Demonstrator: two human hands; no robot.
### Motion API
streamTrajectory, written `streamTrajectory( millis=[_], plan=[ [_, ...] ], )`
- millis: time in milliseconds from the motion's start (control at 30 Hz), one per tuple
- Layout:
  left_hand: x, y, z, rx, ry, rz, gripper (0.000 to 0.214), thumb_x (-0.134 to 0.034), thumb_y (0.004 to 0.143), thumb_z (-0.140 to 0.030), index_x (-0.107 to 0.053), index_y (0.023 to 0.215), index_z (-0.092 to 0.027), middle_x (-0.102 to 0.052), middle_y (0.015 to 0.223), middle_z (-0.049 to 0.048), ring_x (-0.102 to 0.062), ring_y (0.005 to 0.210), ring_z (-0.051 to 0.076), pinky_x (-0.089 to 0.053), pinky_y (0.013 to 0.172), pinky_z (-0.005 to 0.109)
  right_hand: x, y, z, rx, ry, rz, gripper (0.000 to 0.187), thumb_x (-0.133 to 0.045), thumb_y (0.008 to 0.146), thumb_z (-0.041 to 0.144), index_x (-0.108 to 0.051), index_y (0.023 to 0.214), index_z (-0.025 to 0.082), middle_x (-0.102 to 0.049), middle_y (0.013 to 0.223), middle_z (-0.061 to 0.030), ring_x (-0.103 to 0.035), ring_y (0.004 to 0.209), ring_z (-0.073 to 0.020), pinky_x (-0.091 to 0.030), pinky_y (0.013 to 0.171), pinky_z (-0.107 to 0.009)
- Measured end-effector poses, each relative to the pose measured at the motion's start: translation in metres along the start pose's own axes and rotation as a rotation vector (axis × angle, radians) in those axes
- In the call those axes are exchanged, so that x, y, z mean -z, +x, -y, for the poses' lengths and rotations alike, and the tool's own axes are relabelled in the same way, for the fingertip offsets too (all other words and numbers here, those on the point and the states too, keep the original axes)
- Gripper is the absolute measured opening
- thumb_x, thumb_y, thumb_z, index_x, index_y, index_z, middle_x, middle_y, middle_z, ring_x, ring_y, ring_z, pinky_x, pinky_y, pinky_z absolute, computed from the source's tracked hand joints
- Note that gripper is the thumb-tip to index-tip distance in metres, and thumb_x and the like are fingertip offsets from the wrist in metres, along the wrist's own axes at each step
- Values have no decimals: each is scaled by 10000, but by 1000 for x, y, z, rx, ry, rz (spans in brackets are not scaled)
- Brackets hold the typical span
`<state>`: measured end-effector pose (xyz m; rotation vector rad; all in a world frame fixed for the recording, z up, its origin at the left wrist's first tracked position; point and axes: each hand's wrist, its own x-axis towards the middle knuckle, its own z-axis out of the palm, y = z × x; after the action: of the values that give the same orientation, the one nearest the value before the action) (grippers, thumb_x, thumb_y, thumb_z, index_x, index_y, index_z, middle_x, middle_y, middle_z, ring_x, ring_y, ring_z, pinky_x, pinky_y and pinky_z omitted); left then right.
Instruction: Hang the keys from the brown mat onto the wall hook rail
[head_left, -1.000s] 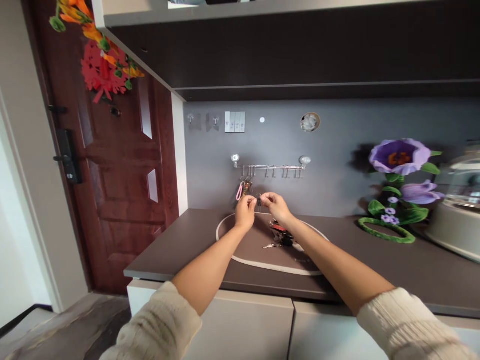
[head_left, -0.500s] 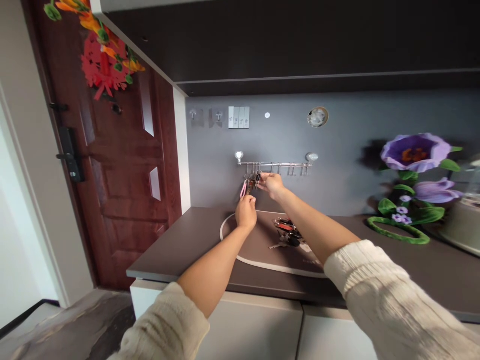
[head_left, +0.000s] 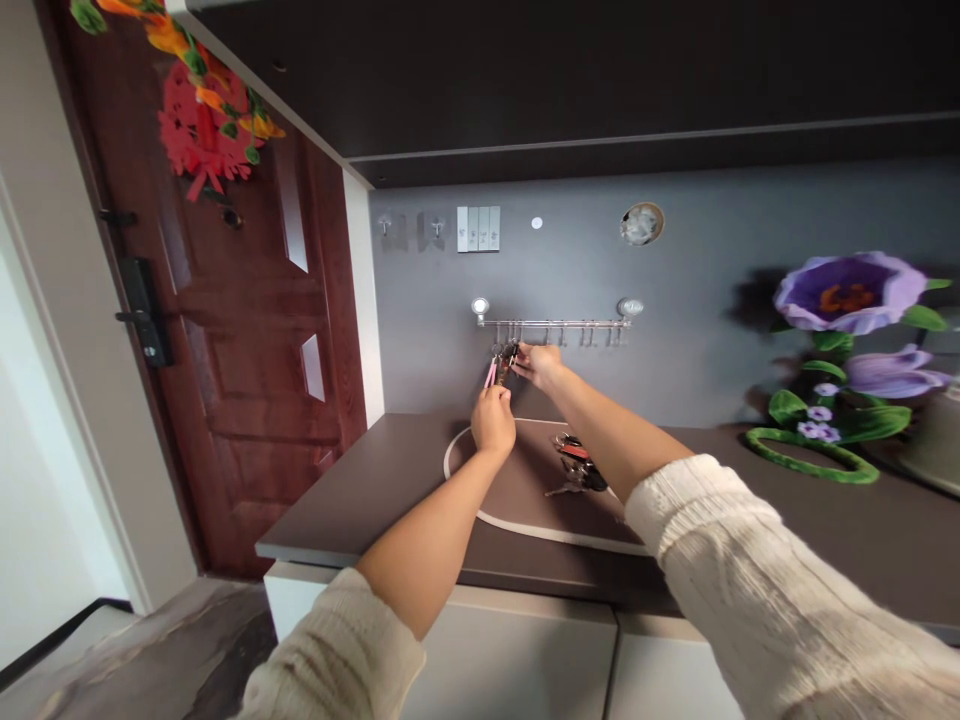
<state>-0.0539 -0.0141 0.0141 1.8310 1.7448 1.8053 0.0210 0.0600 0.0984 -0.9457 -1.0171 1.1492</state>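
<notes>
A metal hook rail (head_left: 555,324) is fixed on the grey wall, with small hooks along it. From its left end hang keys (head_left: 507,362) and a pink strap (head_left: 490,373). My left hand (head_left: 494,420) is closed round the lower part of the hanging keys, just under the rail. Against the upper part of the same bunch, my right hand (head_left: 538,364) pinches from the right, just beneath the hooks. What exactly lies between its fingertips is small and partly hidden. More keys (head_left: 577,466) lie in a pile on the brown mat (head_left: 517,510), below my right forearm.
Purple artificial flowers (head_left: 847,295) stand on the counter (head_left: 337,480) at the right. A dark shelf (head_left: 570,90) overhangs the wall. Switches (head_left: 478,229) and clear hooks (head_left: 437,228) are above the rail. A red-brown door (head_left: 255,370) is at the left.
The view has shifted slightly. My right hand has edged a little closer to the hanging keys, while my left hand stays on their lower part.
</notes>
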Motion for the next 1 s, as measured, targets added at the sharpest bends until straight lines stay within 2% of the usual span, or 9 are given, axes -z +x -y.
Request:
streamTrajectory(
  millis=[433, 700, 1000],
  plan=[
    [-4, 1, 5, -26, -48, -12, 157, -392, 822, -191, -546, 798, -198, -555, 852, 72, -513, 815, 179, -366, 745, 291, 6, 1, -6, 22, -123, 36, 144, -484, 782, 114, -515, 648, 157, -553, 575, 7, -520, 529, -64, -493, 568, -224],
    [-4, 1, 4, -33, -12, 46, 150, -413, 812, -186, -556, 765, -190, -586, 869, 78, -519, 805, 180, -374, 739, 298, 13, 3, -3, 54, -203, 56, 162, -459, 778, 91, -494, 632, 152, -538, 559, 14, -525, 519, -69, -481, 578, -243],
    [-3, -1, 5, -127, -83, 143, 123, -470, 781, -196, -583, 736, -178, -599, 832, 47, -530, 783, 151, -402, 753, 279, 25, -5, 7, 96, -238, 66, 134, -489, 755, 74, -508, 645, 148, -560, 608, 3, -526, 540, -70, -475, 600, -259]
  ],
)
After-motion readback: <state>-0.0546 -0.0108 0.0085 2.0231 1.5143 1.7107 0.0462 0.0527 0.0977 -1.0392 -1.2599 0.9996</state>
